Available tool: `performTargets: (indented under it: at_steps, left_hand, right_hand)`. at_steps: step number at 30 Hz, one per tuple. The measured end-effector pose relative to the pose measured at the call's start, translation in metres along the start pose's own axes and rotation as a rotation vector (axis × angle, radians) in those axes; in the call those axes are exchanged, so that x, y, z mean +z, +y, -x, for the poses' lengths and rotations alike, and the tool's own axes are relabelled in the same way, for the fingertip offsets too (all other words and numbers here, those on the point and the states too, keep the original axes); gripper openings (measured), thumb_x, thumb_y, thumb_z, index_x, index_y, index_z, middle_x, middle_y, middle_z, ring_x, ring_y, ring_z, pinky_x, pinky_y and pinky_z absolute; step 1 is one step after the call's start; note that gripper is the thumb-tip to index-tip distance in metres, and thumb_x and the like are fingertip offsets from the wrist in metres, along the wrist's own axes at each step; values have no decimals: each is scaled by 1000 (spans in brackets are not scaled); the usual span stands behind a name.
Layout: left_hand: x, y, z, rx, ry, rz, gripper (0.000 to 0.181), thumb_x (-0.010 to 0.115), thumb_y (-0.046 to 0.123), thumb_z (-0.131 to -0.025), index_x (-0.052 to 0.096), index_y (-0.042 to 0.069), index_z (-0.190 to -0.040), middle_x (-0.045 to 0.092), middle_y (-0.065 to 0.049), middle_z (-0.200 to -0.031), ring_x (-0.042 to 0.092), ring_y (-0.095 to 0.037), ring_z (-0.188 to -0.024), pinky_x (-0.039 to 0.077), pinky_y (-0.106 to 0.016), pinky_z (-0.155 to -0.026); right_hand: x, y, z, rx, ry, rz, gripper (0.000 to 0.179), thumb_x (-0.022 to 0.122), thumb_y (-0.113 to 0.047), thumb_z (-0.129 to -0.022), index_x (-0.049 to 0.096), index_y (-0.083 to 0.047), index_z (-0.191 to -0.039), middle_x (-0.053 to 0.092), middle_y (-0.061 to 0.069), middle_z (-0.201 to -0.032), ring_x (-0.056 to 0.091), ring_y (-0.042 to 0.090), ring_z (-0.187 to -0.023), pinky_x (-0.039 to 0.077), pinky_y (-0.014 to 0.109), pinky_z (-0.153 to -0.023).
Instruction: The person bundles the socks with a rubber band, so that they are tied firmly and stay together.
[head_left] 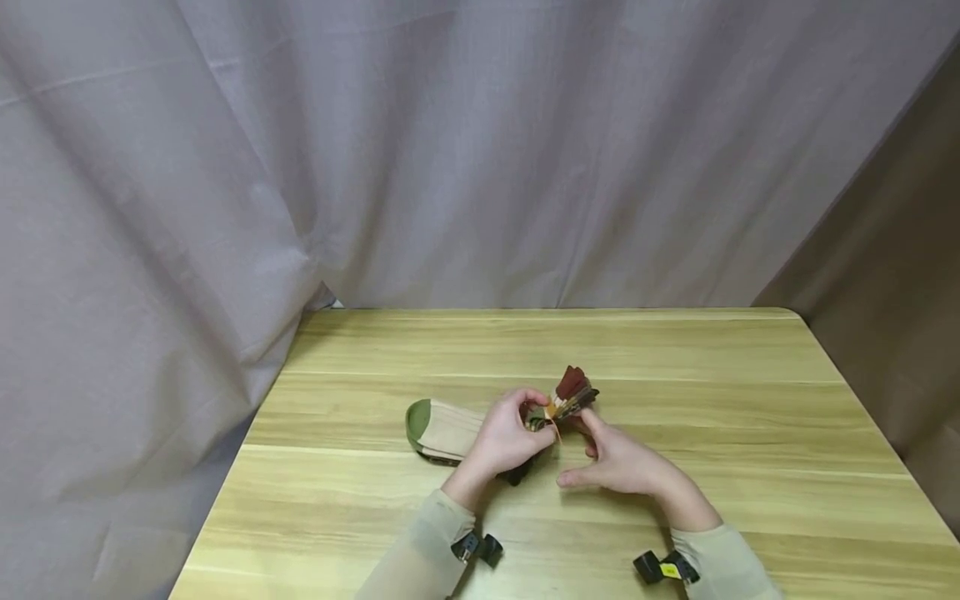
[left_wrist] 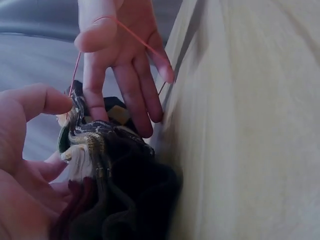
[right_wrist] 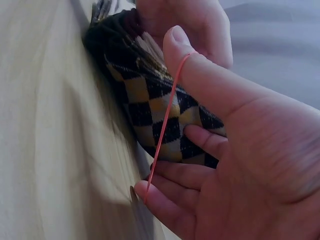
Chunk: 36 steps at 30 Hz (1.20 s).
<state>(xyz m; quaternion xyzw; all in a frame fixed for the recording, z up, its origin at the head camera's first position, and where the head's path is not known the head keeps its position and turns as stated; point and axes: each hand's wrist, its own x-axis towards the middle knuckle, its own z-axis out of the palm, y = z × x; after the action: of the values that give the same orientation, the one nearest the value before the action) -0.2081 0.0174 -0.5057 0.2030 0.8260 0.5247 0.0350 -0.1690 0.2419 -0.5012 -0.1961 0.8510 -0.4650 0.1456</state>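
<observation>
Several socks are bundled together, with a cream sock with green toe on top, dark red ends at the other end and a black-and-yellow checked sock on the side. My left hand grips the bundle between thumb and fingers near the dark red end. Around the thumb and little finger of my right hand a thin red rubber band is stretched. Its fingers are spread fairly straight beside the bundle, some touching the checked sock. In the left wrist view the band also runs down to the left fingertip.
A wood-grain table carries the socks. Grey curtain hangs behind and at the left, with a darker brown curtain at the right. Black wrist cameras sit on both sleeves.
</observation>
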Motion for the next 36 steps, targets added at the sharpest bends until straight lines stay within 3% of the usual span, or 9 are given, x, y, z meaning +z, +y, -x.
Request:
performTargets:
  at_steps: [9,12,15,19,22,26,31,33,36]
  left_hand:
    - [4,7,-1,-42,21,-135,38,87,20,-82,67,9,-113,64,1,-105,59,-13,-96,53,-29,-88]
    - [6,4,-5,-58,64,-172,36,90,18,-81,68,9,-107,66,0,-98,57,-9,-82,52,-25,-75]
    - [3,0,-13,-75,108,-148,25,85,14,-83,68,8,-101,65,-1,-86,50,-6,-63,46,-24,-58]
    - [-4,-9,-28,-122,173,-79,18,80,13,-86,66,7,-95,60,1,-79,47,-6,-59,43,-24,-55]
    - [-8,-16,-34,-158,214,-46,17,80,12,-85,65,8,-91,59,2,-78,50,-7,-65,46,-24,-61]
    - [-12,-20,-35,-183,231,-7,16,79,10,-84,65,7,-89,59,1,-79,52,-9,-65,48,-25,-61]
    - [-14,-24,-38,-205,280,24,17,78,11,-86,64,5,-96,60,-2,-84,54,-11,-69,50,-26,-63]
    - [-15,-25,-40,-216,312,25,19,77,12,-87,64,4,-98,60,-4,-86,54,-12,-70,50,-27,-64]
    - [-15,-25,-42,-222,356,32,19,76,13,-89,62,5,-99,60,-4,-87,53,-11,-65,49,-26,-61]
  right_hand:
    - [6,-8,1,-16,39,88,112,95,-37,-81,28,-7,-165,44,38,-156,44,55,-143,36,68,-116]
    - [7,-9,0,-5,30,97,108,93,-40,-83,29,-6,-164,43,37,-158,44,54,-144,37,69,-116]
    - [5,-10,-4,21,31,98,84,84,-41,-94,40,-7,-157,55,30,-151,57,48,-132,49,63,-106]
    - [-2,-8,-6,55,3,76,34,66,-36,-107,69,-6,-123,78,9,-109,72,31,-92,59,43,-82]
    - [-7,-5,-5,41,-47,12,34,59,-32,-111,76,-6,-97,73,1,-73,72,28,-69,57,32,-75]
    - [-12,-5,-6,-37,-51,-182,32,56,-21,-113,74,3,-101,59,2,-59,67,26,-56,59,32,-66]
    - [-15,-9,-8,-103,-30,-543,41,48,-19,-116,56,6,-147,64,0,-83,52,4,-55,48,21,-52]
    - [-14,-10,-10,-128,-52,-787,45,41,-19,-117,46,1,-158,69,1,-105,50,-1,-61,44,16,-53]
    - [-11,-10,-14,-151,-129,-1273,47,29,-20,-119,36,-1,-162,64,9,-142,61,2,-77,53,14,-67]
